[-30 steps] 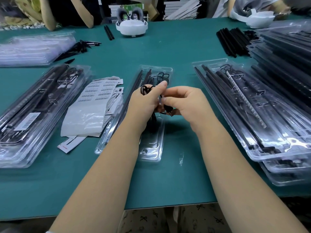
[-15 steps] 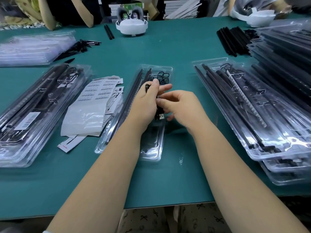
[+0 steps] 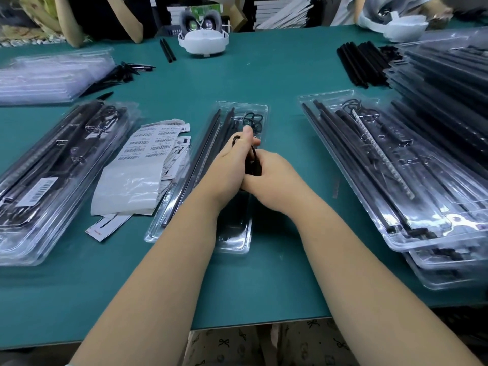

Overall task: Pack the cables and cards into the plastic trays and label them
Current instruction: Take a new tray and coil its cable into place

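Note:
A clear plastic tray (image 3: 235, 244) lies lengthwise in the middle of the green table, with black rods along its left side and a coiled black cable (image 3: 253, 120) at its far end. Over the tray's middle, my left hand (image 3: 232, 165) grips a black cable (image 3: 254, 161), thumb pointing away from me. My right hand (image 3: 274, 178) presses against the left one and curls round the same cable's plug end. Most of the cable is hidden between the two hands.
A pile of barcode labels and cards (image 3: 142, 167) lies left of the tray. Filled trays are stacked at the left (image 3: 47, 180) and at the right (image 3: 396, 180). Loose black rods (image 3: 361, 62), a white headset (image 3: 203, 40) and empty trays (image 3: 50, 75) sit farther back.
Both hands came closer together over the tray's middle. My right hand slid under the left and closed round the cable's plug end, which no longer shows.

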Demonstrator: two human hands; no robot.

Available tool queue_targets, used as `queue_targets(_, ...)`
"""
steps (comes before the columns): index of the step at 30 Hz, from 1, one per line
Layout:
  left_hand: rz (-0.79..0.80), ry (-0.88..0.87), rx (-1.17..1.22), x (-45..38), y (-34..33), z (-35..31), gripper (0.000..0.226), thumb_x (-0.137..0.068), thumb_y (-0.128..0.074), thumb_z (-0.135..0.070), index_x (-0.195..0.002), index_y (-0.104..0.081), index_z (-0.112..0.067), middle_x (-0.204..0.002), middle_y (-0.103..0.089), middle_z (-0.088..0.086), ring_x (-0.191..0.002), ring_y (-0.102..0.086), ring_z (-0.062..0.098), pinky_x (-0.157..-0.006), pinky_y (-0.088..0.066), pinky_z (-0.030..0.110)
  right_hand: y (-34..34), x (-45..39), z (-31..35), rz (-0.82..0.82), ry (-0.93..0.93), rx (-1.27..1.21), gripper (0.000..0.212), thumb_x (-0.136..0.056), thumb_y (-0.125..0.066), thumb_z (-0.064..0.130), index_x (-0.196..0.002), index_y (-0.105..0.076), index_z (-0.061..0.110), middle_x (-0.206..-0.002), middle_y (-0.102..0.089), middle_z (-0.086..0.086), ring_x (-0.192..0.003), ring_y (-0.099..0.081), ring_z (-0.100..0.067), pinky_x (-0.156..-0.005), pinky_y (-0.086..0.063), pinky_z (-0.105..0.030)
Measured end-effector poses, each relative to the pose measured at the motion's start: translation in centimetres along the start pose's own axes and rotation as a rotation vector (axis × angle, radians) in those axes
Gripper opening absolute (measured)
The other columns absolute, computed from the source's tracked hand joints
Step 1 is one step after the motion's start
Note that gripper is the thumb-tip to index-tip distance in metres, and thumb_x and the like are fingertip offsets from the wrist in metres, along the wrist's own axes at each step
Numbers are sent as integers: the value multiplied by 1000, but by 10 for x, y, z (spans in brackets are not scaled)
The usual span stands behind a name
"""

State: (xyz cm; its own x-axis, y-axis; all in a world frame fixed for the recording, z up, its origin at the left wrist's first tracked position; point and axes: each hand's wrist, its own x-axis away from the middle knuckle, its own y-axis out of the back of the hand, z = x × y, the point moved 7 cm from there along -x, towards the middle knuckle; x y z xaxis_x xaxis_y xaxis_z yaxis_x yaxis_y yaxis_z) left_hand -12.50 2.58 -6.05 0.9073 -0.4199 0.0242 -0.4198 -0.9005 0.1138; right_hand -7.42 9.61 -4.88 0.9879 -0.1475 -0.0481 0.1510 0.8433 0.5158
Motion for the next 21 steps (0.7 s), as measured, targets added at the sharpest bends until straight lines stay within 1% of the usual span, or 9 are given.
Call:
queue_targets(2, 18, -58, 11, 0, -3, -4, 39, -75, -57, -57, -82, -65, -19, -78, -62, -4, -72, -59, 8, -76, -46, 25, -1, -1, -3, -49, -22, 22, 11, -81, -64, 20, -82, -55, 26, -72, -59, 6, -69, -55, -17, -57, -40, -27)
queue_targets(4, 29, -125, 33, -1, -5, -8, 17, -72, -69, -40, -65, -60, -27, -75, -59, -3, -71, -56, 10, -72, -45, 28, 1, -3, -5, -109, -37, 112, 24, -81, -63, 19, -103, -59, 26, -79, -63, 3, -75, -58, -22, -58, -43, -27)
queue_targets(5, 27, -140, 28, -2, -5, -8, 18, -70, -71, -36, -60, -57, -29, -72, -59, -6, -68, -55, 10, -70, -45, 27, 1, -3, -5, -118, -42, 175, 24, -81, -61, 18, -104, -59, 26, -77, -62, 3, -75, -58, -24, -55, -41, -27)
queue_targets(6, 19, -148, 10, -3, -5, -8, 19, -70, -71, -34, -59, -57, -29, -68, -59, -9, -65, -55, 8, -67, -45, 25, 0, -4, -5, -123, -44, 222, 16, -81, -59, 18, -96, -58, 24, -72, -59, 3, -73, -57, -25, -51, -38, -26)
queue_targets(8, 16, -159, -18, -4, -7, -8, 14, -72, -68, -35, -62, -60, -28, -64, -59, -11, -64, -55, 7, -66, -44, 24, 1, -6, -7, -137, -59, 243, 6, -82, -56, 16, -87, -56, 21, -67, -55, 3, -72, -55, -27, -50, -33, -27)
queue_targets(11, 99, -159, -25, -1, -13, -9, 17, -75, -65, -42, -67, -66, -27, -68, -62, -11, -67, -57, 6, -66, -45, 20, 9, -9, -17, -202, -132, 83, 7, -85, -53, 16, -86, -59, 18, -69, -56, 0, -70, -52, -26, -57, -36, -28)
queue_targets(15, 145, -87, -44, -3, -9, -8, 44, -83, -44, -55, -88, -76, -26, -97, -74, -7, -99, -66, 13, -95, -45, 32, 14, -8, -29, -237, -218, -192, 17, -75, -62, 7, -64, -57, 18, -62, -52, 3, -57, -44, -16, -54, -35, -27)
queue_targets(18, 80, -119, -69, -3, -4, -10, 43, -93, -43, -47, -95, -75, -18, -100, -74, 2, -105, -64, 23, -99, -45, 41, 14, -10, -32, -225, -222, -105, 24, -73, -66, 9, -58, -51, 20, -58, -49, 4, -58, -44, -18, -55, -34, -28)
queue_targets(21, 22, -178, -39, -2, 0, -12, 33, -99, -48, -29, -95, -74, -10, -101, -72, 14, -96, -65, 22, -98, -46, 46, 14, -10, -33, -239, -213, -48, 24, -74, -65, 15, -57, -49, 19, -55, -48, 4, -58, -45, -21, -55, -35, -28)
